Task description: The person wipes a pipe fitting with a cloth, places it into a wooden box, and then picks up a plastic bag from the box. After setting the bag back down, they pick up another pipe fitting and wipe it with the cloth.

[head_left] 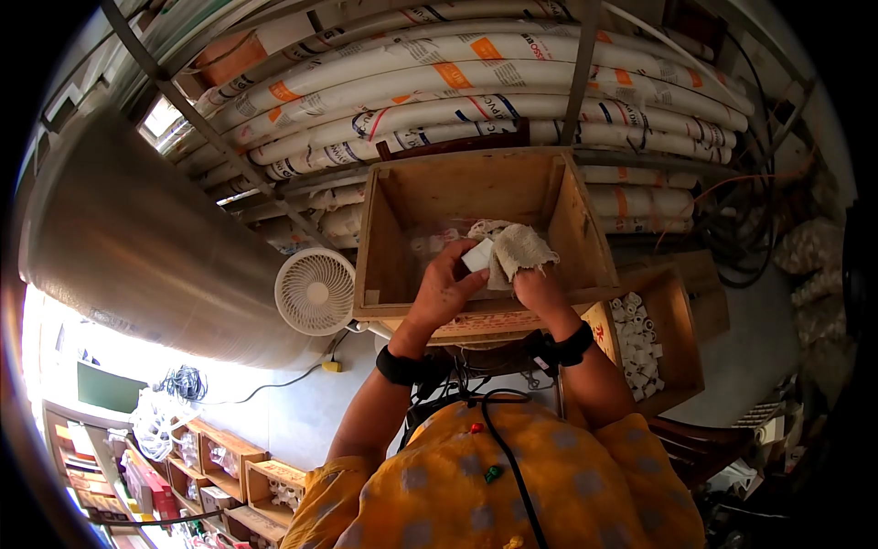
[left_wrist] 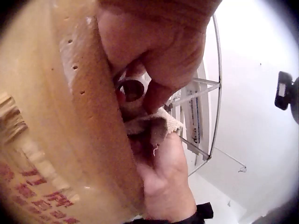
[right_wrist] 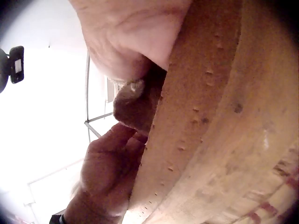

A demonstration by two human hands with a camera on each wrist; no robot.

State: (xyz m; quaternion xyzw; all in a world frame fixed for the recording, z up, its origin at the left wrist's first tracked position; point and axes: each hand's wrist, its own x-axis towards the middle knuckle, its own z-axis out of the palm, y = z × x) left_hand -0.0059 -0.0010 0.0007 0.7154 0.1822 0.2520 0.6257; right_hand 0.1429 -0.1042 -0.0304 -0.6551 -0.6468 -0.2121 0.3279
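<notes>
L fingers [head_left: 450, 260] pinch wht fitting [head_left: 477, 256], R fingers [head_left: 528, 280] hold rag [head_left: 521, 249]; box wall [right_wrist: 201, 93] part-blocks wrist views, fan [head_left: 302, 285] adj.

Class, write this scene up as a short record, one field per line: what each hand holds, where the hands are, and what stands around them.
Left hand: grips a small white fitting with a round opening
Right hand: holds a frayed beige cloth; fingers mostly hidden
Place of hands: over the near part of an open brown wooden box
Beyond the box: stacked long white pipes with orange markings
Left of the box: round white fan
Right of the box: smaller wooden crate holding many white fittings
</notes>
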